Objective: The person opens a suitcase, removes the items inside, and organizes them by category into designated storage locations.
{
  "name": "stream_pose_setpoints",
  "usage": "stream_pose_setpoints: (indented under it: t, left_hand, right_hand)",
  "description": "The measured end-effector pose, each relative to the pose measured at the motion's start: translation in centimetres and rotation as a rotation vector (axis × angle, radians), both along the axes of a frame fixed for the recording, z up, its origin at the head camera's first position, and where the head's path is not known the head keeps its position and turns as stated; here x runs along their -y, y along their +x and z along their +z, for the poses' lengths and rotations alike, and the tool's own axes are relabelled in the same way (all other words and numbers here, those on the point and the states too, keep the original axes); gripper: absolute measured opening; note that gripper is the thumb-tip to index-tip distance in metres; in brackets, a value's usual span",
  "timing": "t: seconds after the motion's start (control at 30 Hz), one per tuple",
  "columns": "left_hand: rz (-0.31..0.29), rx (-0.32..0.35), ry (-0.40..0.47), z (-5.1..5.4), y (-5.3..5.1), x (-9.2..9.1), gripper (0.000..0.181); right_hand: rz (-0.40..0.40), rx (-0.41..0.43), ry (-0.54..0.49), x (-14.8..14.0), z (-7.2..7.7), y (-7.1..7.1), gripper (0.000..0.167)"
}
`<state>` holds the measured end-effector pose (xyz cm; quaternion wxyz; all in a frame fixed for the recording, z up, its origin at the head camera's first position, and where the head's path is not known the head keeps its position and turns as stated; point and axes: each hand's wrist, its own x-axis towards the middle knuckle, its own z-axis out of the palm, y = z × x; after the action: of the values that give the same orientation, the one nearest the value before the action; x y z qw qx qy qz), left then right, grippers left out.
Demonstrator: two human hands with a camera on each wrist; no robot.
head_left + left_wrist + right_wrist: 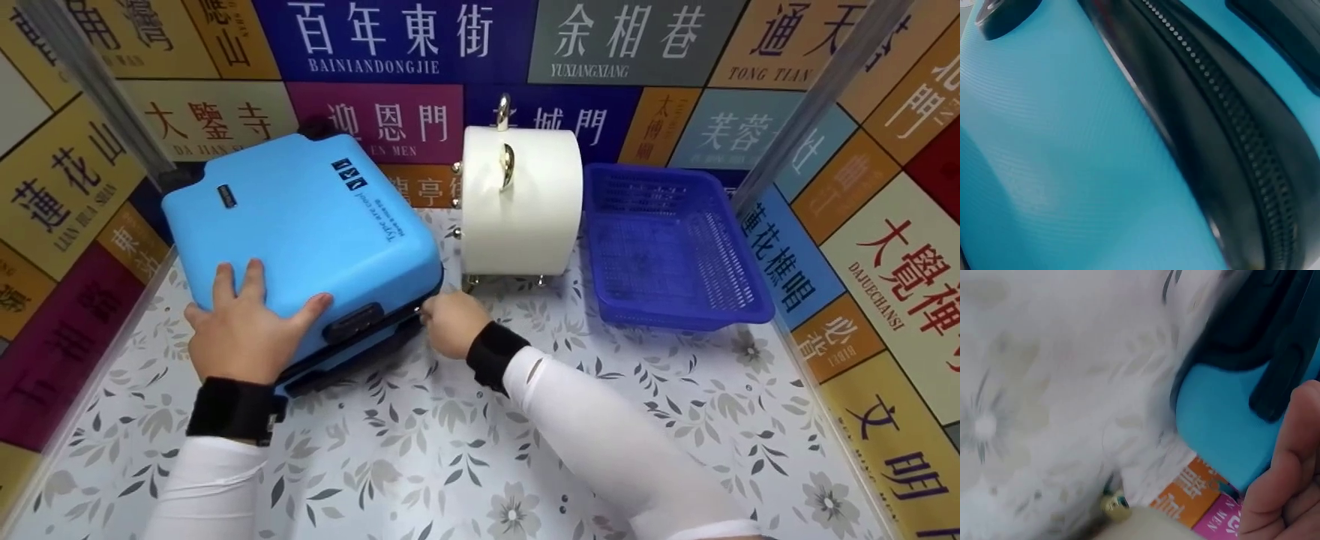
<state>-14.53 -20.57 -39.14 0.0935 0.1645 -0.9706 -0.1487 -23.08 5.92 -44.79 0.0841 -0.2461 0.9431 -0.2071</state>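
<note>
A light blue suitcase [292,217] lies on its side on the floral-patterned surface, left of centre. My left hand [244,330] rests on its upper face with the fingers spread. At the suitcase's near right corner, my right hand [455,324] has its fingers curled and pinches what looks like the zipper pull, mostly covered by the fingers. The black zipper [1207,76] runs along the suitcase's side in the left wrist view and appears closed there. In the right wrist view the curled fingers [1292,484] sit beside the blue shell [1224,422].
Right of the suitcase stands a cream drum-shaped container [525,217] with gold handles and small feet. A blue plastic basket [679,319] sits farther right. Printed sign panels [375,112] wall the back and sides, with clear posts [810,105] at the corners.
</note>
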Motion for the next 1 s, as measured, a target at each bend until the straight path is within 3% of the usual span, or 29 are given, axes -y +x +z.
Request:
stream_pose_setpoints:
  t: [0.23,0.47,0.6,0.7,0.83,0.9,1.0]
  left_hand:
    - [-0.013,-0.008,0.000,0.1,0.4,-1.3,0.127]
    - [-0.008,0.018,-0.014,0.3,0.6,-2.0,0.129]
    - [-0.051,0.054,-0.024,0.5,0.7,-2.0,0.126]
    - [-0.096,0.102,0.010,2.3,0.5,-0.7,0.122]
    - [-0.112,0.142,0.103,4.7,-1.1,2.6,0.113]
    - [-0.124,0.135,0.142,4.5,-2.0,3.9,0.108]
    - [-0.166,0.117,0.240,2.8,-2.9,5.1,0.102]
  right_hand:
    - [-0.092,-0.038,-0.030,0.3,-0.4,0.1,0.021]
    - [-0.027,0.014,-0.051,1.5,-0.2,1.1,0.025]
    - [-0.070,0.013,-0.059,1.5,-0.1,1.3,0.024]
    - [-0.086,0.005,-0.058,1.2,-0.2,1.1,0.023]
    - [-0.086,-0.008,-0.060,1.2,-0.3,0.9,0.021]
    - [-0.090,-0.006,-0.063,1.4,-0.4,1.0,0.021]
    - [-0.085,0.004,-0.072,1.6,-0.6,1.1,0.021]
